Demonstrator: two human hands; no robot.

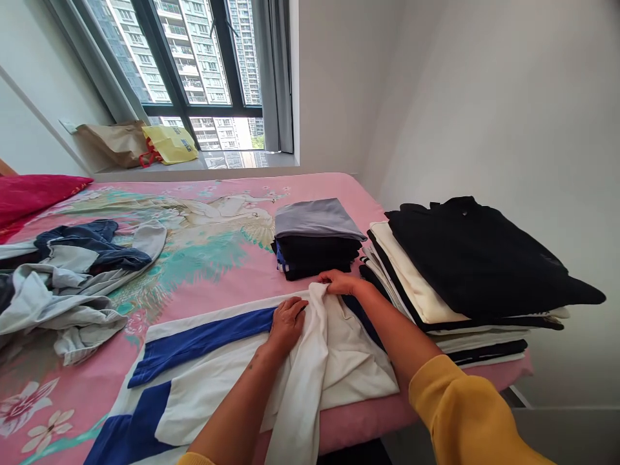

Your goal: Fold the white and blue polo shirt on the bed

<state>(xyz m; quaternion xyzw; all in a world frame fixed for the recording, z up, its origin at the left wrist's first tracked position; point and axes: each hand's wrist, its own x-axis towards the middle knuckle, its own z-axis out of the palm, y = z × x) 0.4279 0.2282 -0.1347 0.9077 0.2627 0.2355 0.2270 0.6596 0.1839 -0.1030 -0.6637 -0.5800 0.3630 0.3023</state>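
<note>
A white-and-blue long-sleeved top (203, 394) lies spread along the front of the bed, with a white folded strip of its cloth (307, 368) running toward me. My left hand (287, 326) rests on the top beside that strip, its fingers laid over the fabric. At the strip's far end, my right hand (339, 283) is closed on the white cloth. Just beyond the right hand is a folded stack of dark clothes (317, 252) with a grey folded garment (317, 218) on top. Some of the top's cloth is hidden under my forearms.
A tall pile of folded clothes, topped by a black garment (465, 258), stands right of my right arm. Loose jeans and pale clothes (82, 278) lie at left on the pink bedsheet (213, 290). Paper bag (113, 142) and yellow bag (169, 143) sit on the windowsill.
</note>
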